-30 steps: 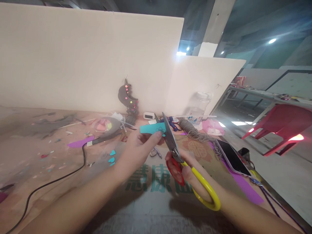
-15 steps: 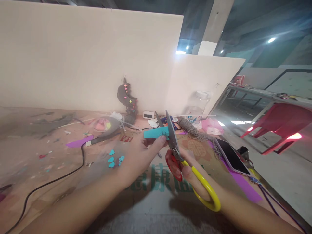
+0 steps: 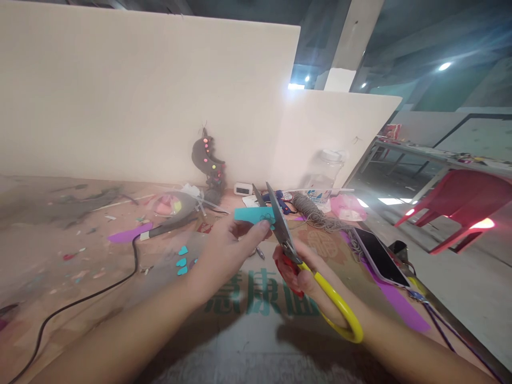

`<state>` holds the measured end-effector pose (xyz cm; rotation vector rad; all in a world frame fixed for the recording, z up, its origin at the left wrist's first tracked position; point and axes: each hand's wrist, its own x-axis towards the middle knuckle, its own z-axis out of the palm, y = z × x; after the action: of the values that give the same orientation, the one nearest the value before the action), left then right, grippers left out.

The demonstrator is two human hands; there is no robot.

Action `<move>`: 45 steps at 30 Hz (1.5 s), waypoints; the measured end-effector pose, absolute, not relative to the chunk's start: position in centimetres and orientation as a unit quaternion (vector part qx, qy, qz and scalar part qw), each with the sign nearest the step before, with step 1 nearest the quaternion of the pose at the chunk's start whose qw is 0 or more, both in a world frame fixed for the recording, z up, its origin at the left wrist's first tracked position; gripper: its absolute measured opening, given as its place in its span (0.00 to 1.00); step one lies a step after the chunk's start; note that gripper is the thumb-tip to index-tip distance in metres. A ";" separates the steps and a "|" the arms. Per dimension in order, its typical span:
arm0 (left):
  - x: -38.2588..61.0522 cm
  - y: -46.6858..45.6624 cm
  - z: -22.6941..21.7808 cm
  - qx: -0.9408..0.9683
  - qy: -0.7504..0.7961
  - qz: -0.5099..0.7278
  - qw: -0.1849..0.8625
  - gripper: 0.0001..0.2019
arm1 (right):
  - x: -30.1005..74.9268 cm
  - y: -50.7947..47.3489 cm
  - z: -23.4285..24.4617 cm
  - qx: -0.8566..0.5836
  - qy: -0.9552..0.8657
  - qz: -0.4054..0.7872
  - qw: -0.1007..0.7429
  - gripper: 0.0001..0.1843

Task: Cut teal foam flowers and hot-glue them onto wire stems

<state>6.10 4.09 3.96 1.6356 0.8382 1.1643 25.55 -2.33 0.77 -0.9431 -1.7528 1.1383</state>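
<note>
Between thumb and fingers, my left hand (image 3: 228, 248) pinches a strip of turquoise paper (image 3: 250, 214) with a small flower outline drawn near its right end. My right hand (image 3: 306, 272) grips scissors (image 3: 334, 301) with yellow and red handles. Their blades point up and away from me, parted, with the paper's right end between them. Several turquoise paper hearts (image 3: 182, 262) lie on the table left of my left hand. A pen tip (image 3: 261, 254) shows beneath the left hand, partly hidden.
A phone (image 3: 382, 257) and purple paper (image 3: 404, 306) lie at the right. Behind are grey cord (image 3: 310, 208), a clear jar (image 3: 326, 176), a small white digital display (image 3: 243, 189) and a blue glue gun (image 3: 282, 201). A black cable (image 3: 134, 266) crosses the left side. A dark crescent ornament (image 3: 204, 154) hangs on the board.
Both hands have shifted slightly left, with the paper and scissor blades. My left wrist now covers the small turquoise pieces beside the hearts.
</note>
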 end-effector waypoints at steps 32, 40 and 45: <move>5.2 4.5 4.2 0.677 0.352 0.476 0.438 0.18 | 25.2 -2.5 1.0 -0.379 -0.680 0.475 0.411 0.36; 4.9 4.8 4.8 0.706 0.319 0.489 0.402 0.16 | 25.2 -2.6 1.8 -0.371 -0.715 0.431 0.407 0.32; 4.5 4.8 5.0 0.732 0.333 0.472 0.361 0.16 | 25.1 -2.5 2.2 -0.374 -0.718 0.428 0.401 0.30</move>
<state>4.46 4.77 5.01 1.8865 0.8581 1.2172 25.10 -2.50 2.16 -0.9464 -1.8153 1.0815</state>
